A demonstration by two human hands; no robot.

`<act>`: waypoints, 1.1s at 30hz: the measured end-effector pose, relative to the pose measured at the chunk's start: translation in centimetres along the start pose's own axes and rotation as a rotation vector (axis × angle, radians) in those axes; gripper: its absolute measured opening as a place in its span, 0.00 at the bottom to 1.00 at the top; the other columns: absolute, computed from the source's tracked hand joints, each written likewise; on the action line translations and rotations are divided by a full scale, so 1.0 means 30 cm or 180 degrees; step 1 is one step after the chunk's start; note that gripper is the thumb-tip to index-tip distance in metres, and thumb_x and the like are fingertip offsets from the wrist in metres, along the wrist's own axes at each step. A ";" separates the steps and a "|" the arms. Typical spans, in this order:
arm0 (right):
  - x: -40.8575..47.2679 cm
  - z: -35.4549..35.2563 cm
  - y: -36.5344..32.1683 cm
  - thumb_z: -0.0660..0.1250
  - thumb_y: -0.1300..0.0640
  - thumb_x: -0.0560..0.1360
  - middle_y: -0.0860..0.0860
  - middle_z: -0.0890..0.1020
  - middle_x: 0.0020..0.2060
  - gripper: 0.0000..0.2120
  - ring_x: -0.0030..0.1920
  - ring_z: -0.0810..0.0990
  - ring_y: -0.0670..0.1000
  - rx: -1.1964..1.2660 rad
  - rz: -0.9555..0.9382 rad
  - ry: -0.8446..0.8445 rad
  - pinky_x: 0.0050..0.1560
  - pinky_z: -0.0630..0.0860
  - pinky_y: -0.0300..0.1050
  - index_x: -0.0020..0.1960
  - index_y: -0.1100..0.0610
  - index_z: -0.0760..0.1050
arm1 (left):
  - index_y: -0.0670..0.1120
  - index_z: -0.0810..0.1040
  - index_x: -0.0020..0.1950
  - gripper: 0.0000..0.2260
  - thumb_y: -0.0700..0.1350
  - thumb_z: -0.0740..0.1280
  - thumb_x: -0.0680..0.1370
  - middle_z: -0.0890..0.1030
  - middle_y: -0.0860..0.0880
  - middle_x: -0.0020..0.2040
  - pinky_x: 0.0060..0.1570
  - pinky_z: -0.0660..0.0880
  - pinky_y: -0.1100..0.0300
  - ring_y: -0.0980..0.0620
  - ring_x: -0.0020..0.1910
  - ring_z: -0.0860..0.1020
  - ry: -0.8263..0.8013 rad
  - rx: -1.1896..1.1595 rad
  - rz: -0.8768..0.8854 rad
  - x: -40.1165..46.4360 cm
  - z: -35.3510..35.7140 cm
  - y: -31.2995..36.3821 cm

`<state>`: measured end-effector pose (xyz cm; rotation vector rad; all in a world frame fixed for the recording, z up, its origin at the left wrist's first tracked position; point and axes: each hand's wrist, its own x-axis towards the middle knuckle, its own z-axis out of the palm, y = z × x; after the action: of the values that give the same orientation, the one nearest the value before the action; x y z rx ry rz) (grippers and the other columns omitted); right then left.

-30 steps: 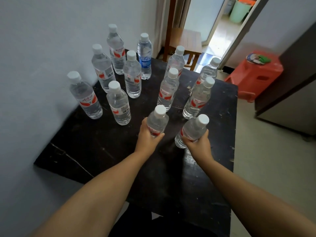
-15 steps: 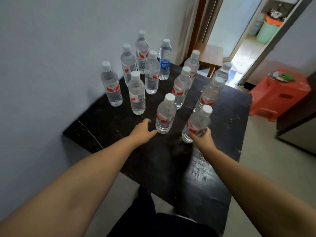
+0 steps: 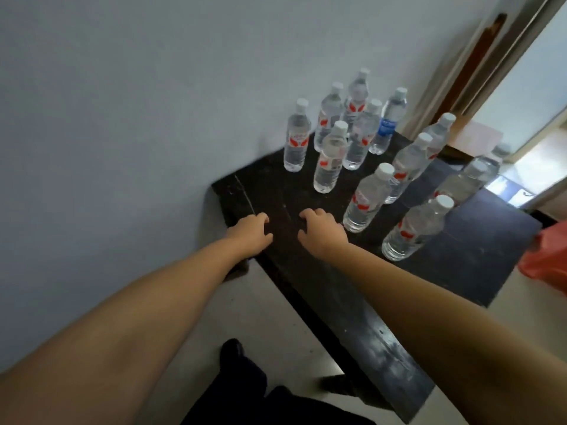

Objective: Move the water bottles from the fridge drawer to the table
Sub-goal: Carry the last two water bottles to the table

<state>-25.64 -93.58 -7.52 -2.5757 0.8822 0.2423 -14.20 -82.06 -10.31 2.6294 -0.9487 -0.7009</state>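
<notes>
Several clear water bottles with white caps stand upright on the black table (image 3: 469, 265). The two nearest are one with a red label (image 3: 366, 199) and another (image 3: 415, 228) to its right. A blue-labelled bottle (image 3: 388, 122) stands at the back. My left hand (image 3: 250, 233) and my right hand (image 3: 322, 231) hover over the table's near left corner, fingers loosely curled, holding nothing. Both hands are apart from the bottles, to their left.
A pale wall runs along the table's left side. A doorway with a wooden frame (image 3: 478, 65) opens at the back right. Part of a red plastic stool (image 3: 549, 259) shows at the right edge. My dark trousers and shoe (image 3: 233, 351) are below, on the light floor.
Both hands have let go of the two front bottles, which now stand on the table, and drawn back to the left. The view has swung left towards the wall.
</notes>
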 end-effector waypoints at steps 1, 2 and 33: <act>0.005 0.014 -0.052 0.62 0.53 0.78 0.55 0.71 0.66 0.23 0.67 0.69 0.58 -0.0154 -0.0186 -0.0046 0.64 0.68 0.57 0.72 0.53 0.65 | 0.47 0.68 0.69 0.20 0.49 0.65 0.78 0.74 0.45 0.64 0.59 0.75 0.48 0.46 0.60 0.75 0.0020 -0.0001 -0.0073 -0.026 -0.004 -0.043; 0.005 0.032 -0.097 0.62 0.54 0.78 0.55 0.71 0.66 0.22 0.67 0.69 0.58 -0.0289 -0.0377 -0.0124 0.65 0.67 0.57 0.71 0.53 0.65 | 0.47 0.69 0.68 0.19 0.49 0.64 0.78 0.74 0.44 0.64 0.60 0.74 0.48 0.45 0.60 0.75 0.0032 0.0005 -0.0127 -0.052 -0.009 -0.085; -0.553 0.926 -1.775 0.57 0.55 0.80 0.58 0.72 0.65 0.19 0.65 0.71 0.59 -0.2040 -0.5264 -0.1425 0.61 0.71 0.54 0.69 0.58 0.69 | 0.42 0.66 0.71 0.21 0.47 0.61 0.80 0.70 0.41 0.70 0.63 0.68 0.57 0.42 0.68 0.70 0.1704 -0.1939 -0.4083 -1.417 0.009 -1.434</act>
<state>-6.63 -34.33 -10.82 -2.6188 -1.6797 0.5512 -20.12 -21.91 -12.42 2.3269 1.0371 -0.3238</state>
